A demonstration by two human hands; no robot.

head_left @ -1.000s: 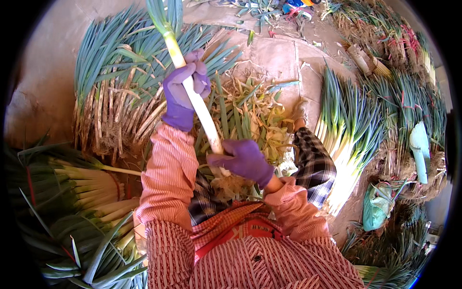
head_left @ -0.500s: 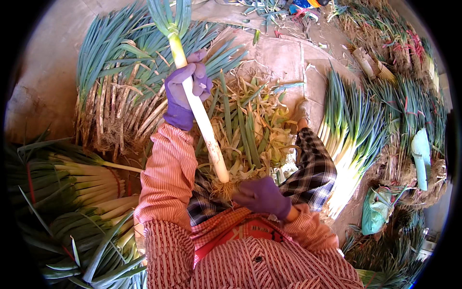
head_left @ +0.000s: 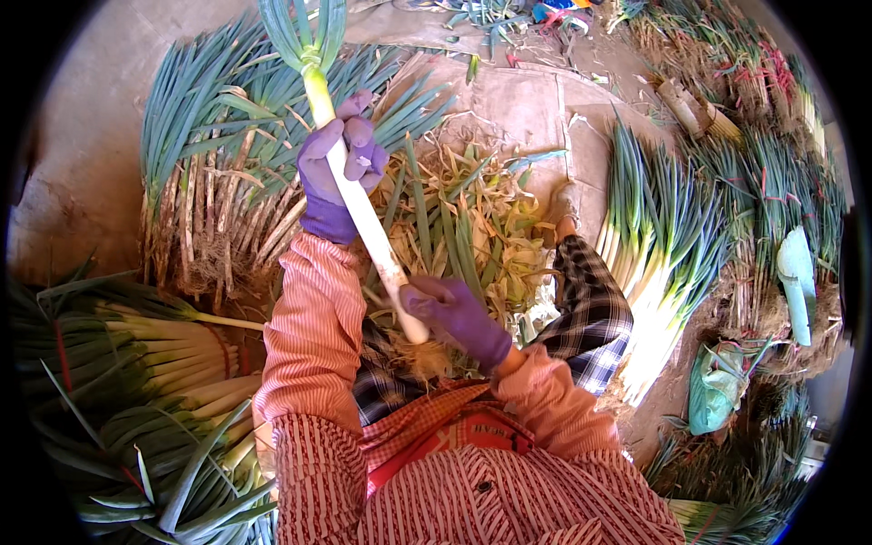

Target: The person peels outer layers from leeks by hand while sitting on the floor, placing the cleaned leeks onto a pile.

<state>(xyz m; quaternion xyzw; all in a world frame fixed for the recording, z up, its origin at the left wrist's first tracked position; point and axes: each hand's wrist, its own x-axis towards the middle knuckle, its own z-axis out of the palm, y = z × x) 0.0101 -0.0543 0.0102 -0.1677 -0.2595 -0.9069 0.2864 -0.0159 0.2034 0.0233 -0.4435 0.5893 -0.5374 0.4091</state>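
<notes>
A long green onion (head_left: pixel 368 218) with a clean white shaft slants across the middle, green leaves up and roots down. My left hand (head_left: pixel 341 168), in a purple glove, is closed round its upper shaft. Low on the same shaft, just above the roots (head_left: pixel 418 359), the fingers of my gloved right hand (head_left: pixel 459 318) are closed against it; whether they pinch a loose skin is hidden. Beneath lies a heap of peeled yellow skins and green leaves (head_left: pixel 468 227), between my legs.
Unpeeled green onions with brown roots (head_left: pixel 218 173) lie at the far left. Tied clean bundles (head_left: pixel 154 354) sit at the near left. A white-stemmed pile (head_left: pixel 649 254) lies beside my right leg. More bundles (head_left: pixel 754 191) and a green plastic bag (head_left: pixel 713 391) are farther right.
My right hand has moved up and left from beside the roots onto the lower shaft. The left hand keeps its hold, and the onion appears slightly further left.
</notes>
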